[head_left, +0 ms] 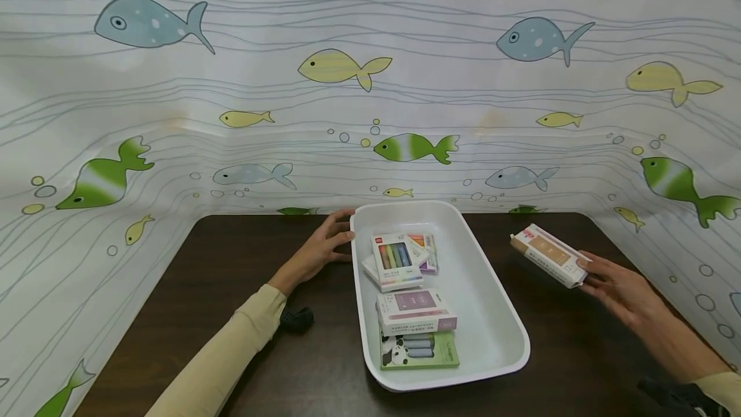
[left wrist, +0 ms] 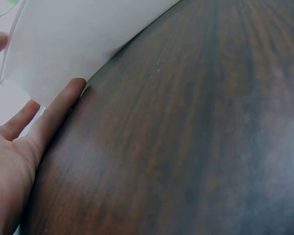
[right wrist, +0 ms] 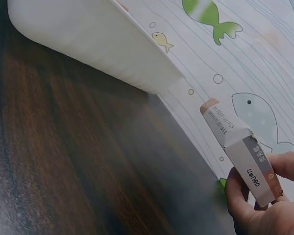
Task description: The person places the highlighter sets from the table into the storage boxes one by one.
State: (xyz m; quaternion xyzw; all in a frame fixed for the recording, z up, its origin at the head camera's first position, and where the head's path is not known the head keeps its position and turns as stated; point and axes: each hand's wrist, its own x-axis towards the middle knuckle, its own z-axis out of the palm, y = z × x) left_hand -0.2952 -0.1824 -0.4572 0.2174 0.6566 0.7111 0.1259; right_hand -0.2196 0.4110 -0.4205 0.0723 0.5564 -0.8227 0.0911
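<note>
My left hand (head_left: 320, 243) touches the left side of a white plastic tub (head_left: 498, 314) near its far end. In the left wrist view, its extended fingers (left wrist: 59, 110) lie against the tub's outer wall. Off to the right, my right hand (head_left: 622, 291) grips the near end of a small white and tan carton (head_left: 550, 255), held tilted beside the tub. The right wrist view shows thumb and fingers on either side of the carton (right wrist: 242, 152). Inside the tub lie a boxed set of coloured sticks (head_left: 397, 261), a white and purple box (head_left: 415, 311) and a green panda box (head_left: 428, 351).
Beneath the tub's coloured-stick box lie another white box and an orange and purple pack (head_left: 430, 253). A dark wood-grain table (head_left: 231, 275) supports the tub. Fish-patterned sheeting (head_left: 370, 101) rises behind the table and along both sides.
</note>
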